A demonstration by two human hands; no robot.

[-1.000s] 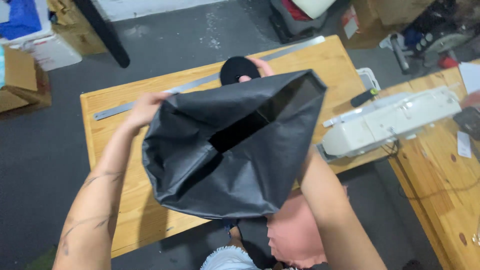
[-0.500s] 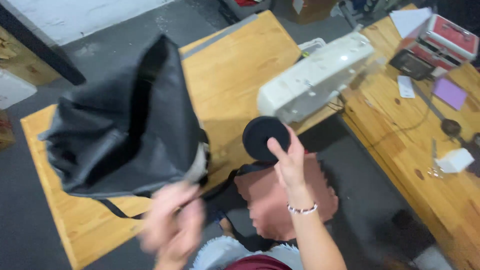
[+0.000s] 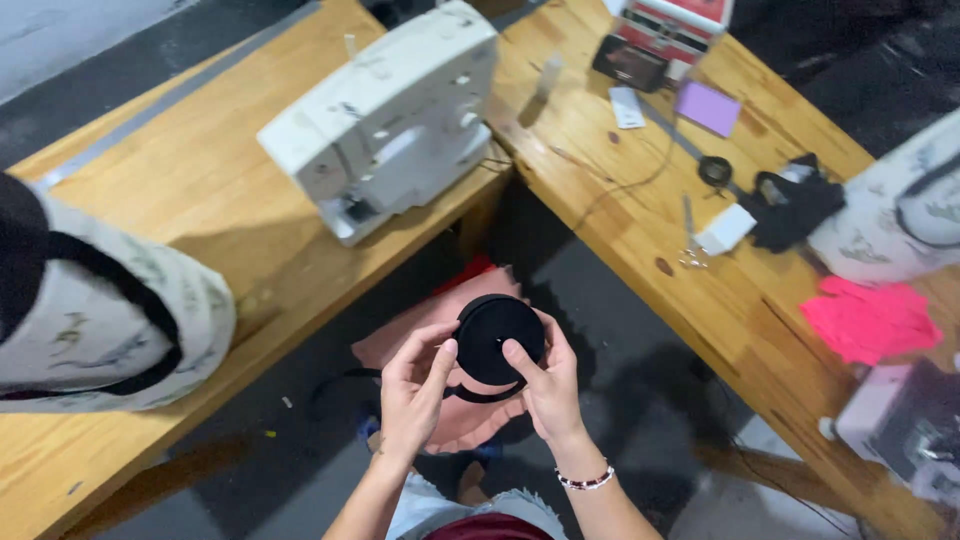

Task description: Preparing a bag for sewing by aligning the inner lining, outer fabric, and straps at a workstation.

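Observation:
Both hands hold a round black roll of strap webbing [image 3: 498, 338] low in the middle of the view, over my lap. My left hand [image 3: 415, 393] grips its left edge with thumb and fingers. My right hand [image 3: 545, 385] holds its right side, thumb on the face of the roll. A loose black strap end [image 3: 340, 384] trails from the roll toward the left. A pink fabric piece [image 3: 420, 340] lies under the hands. A white fabric bag with black straps [image 3: 110, 310] rests on the left table.
A white sewing machine [image 3: 390, 120] stands on the left wooden table [image 3: 230, 230]. The right wooden table [image 3: 620, 190] carries a purple card [image 3: 708, 106], scissors [image 3: 690, 235], black fabric [image 3: 795, 205], bright pink cloth [image 3: 870, 318] and another white bag [image 3: 900, 215]. Grey floor lies between the tables.
The black bag has left my left hand and lies on the left table with its white patterned side showing. My left hand has joined the right on the black roll. The view has swung right.

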